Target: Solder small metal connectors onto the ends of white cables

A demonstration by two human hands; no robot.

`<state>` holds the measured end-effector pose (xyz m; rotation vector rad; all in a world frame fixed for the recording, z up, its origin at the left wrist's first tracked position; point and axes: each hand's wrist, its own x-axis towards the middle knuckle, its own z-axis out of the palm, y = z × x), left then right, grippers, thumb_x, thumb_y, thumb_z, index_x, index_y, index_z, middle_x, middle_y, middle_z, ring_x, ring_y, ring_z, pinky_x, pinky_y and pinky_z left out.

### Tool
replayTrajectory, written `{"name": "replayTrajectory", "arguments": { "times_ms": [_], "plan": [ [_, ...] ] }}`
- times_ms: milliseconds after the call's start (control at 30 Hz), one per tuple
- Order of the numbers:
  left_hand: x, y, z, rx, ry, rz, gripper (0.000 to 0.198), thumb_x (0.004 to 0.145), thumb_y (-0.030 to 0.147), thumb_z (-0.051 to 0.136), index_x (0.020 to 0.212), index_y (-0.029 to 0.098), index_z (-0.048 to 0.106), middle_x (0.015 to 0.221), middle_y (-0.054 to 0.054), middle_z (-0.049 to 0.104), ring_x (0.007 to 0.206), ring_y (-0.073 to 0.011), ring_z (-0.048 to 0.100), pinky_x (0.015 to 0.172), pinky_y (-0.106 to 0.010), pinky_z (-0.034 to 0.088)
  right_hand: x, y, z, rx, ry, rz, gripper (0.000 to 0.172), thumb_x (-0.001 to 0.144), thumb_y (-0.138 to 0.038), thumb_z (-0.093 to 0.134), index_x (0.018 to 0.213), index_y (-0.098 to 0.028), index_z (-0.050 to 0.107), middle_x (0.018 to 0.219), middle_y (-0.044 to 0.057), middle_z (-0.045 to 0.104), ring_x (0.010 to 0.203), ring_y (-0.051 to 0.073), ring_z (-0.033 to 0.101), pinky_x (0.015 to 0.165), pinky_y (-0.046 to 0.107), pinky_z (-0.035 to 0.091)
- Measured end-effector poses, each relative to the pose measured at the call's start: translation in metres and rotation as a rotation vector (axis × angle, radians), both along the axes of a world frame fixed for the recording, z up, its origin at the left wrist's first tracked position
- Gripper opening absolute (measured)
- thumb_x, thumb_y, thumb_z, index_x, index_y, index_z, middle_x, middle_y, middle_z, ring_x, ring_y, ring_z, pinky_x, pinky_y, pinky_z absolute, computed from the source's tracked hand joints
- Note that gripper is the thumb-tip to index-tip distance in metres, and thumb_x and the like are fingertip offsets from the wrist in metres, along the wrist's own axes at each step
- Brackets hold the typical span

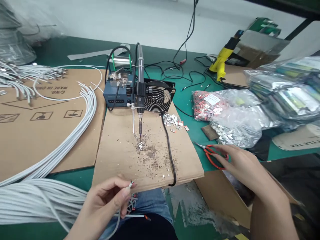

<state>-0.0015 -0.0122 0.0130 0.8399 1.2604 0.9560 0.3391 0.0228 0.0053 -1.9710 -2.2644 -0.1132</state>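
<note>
Nearest, the left hand [106, 203] pinches a gray cable [130, 185] between thumb and forefinger just behind its end, where small coloured wires [132, 183] show; taking that end as the clock's centre, a thick bundle of gray cables [30, 201] lies at nine; at two are the orange-handled snips [206, 150], the right hand [242, 163] at their handles with thumb and forefinger bent and apart — whether they grip, I cannot tell; a pinch this close to the wires should steady them well, and the blades would best point away from the black cord [168, 143]; at twelve, the soldering iron [140, 123] stands tip down over debris-strewn cardboard [113, 150], so fingers ought to be kept clear of it; beyond, loose metal connectors [171, 120] lie at one — then the cooling fan [157, 101] between twelve and one, the solder spool [121, 61] at twelve, the yellow heat gun [223, 56] at one.
</note>
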Motion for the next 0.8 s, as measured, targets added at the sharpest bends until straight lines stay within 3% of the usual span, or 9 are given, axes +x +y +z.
{"name": "replayTrajectory", "arguments": {
  "times_ms": [133, 233, 367, 500, 633, 800],
  "plan": [
    [-0.001, 0.004, 0.002, -0.034, 0.064, -0.016, 0.016, 0.066, 0.029, 0.070, 0.056, 0.017, 0.065, 0.047, 0.003, 0.061, 0.039, -0.0090, 0.049, 0.047, -0.021, 0.041, -0.016, 0.036, 0.003, 0.021, -0.081, 0.080, 0.024, 0.085, -0.020, 0.045, 0.094, -0.013, 0.065, 0.088, 0.010, 0.071, 0.074, 0.023, 0.066, 0.061, 0.030, 0.047],
    [-0.002, 0.005, 0.004, -0.051, 0.107, -0.012, 0.015, 0.064, 0.030, 0.071, 0.059, 0.018, 0.064, 0.043, 0.003, 0.060, 0.041, -0.0110, 0.050, 0.049, -0.023, 0.043, -0.034, 0.070, 0.001, -0.025, -0.120, 0.196, 0.025, 0.084, -0.015, 0.045, 0.097, -0.016, 0.066, 0.096, 0.008, 0.069, 0.087, 0.024, 0.063, 0.073, 0.030, 0.046],
    [-0.006, 0.013, 0.002, -0.060, 0.162, -0.006, 0.012, 0.064, 0.027, 0.071, 0.068, 0.018, 0.063, 0.041, 0.006, 0.057, 0.040, -0.0102, 0.050, 0.046, -0.021, 0.040, -0.043, 0.098, -0.005, -0.061, -0.176, 0.299, 0.023, 0.079, -0.010, 0.048, 0.087, -0.014, 0.070, 0.085, 0.011, 0.069, 0.085, 0.024, 0.062, 0.077, 0.031, 0.043],
    [-0.012, 0.028, -0.003, -0.011, 0.095, -0.132, 0.014, 0.064, 0.026, 0.070, 0.072, 0.017, 0.063, 0.046, 0.006, 0.056, 0.036, -0.0097, 0.049, 0.038, -0.020, 0.038, -0.038, 0.103, -0.006, -0.035, -0.173, 0.356, 0.023, 0.080, -0.010, 0.047, 0.080, -0.012, 0.069, 0.078, 0.012, 0.069, 0.078, 0.024, 0.063, 0.071, 0.031, 0.043],
    [-0.018, 0.042, -0.001, 0.010, 0.183, -0.246, 0.012, 0.069, 0.026, 0.064, 0.074, 0.016, 0.065, 0.045, 0.006, 0.051, 0.037, -0.0090, 0.046, 0.036, -0.019, 0.038, -0.035, 0.101, -0.007, 0.031, -0.123, 0.351, 0.029, 0.087, -0.017, 0.041, 0.079, -0.013, 0.068, 0.080, 0.012, 0.070, 0.072, 0.024, 0.064, 0.063, 0.030, 0.043],
    [-0.023, 0.051, 0.000, 0.020, 0.262, -0.362, 0.014, 0.073, 0.028, 0.061, 0.073, 0.015, 0.067, 0.047, 0.004, 0.051, 0.038, -0.0084, 0.045, 0.037, -0.017, 0.037, -0.031, 0.093, -0.010, 0.077, -0.079, 0.315, 0.029, 0.089, -0.020, 0.039, 0.086, -0.014, 0.068, 0.087, 0.011, 0.069, 0.079, 0.023, 0.064, 0.070, 0.031, 0.047]
  ]
}}
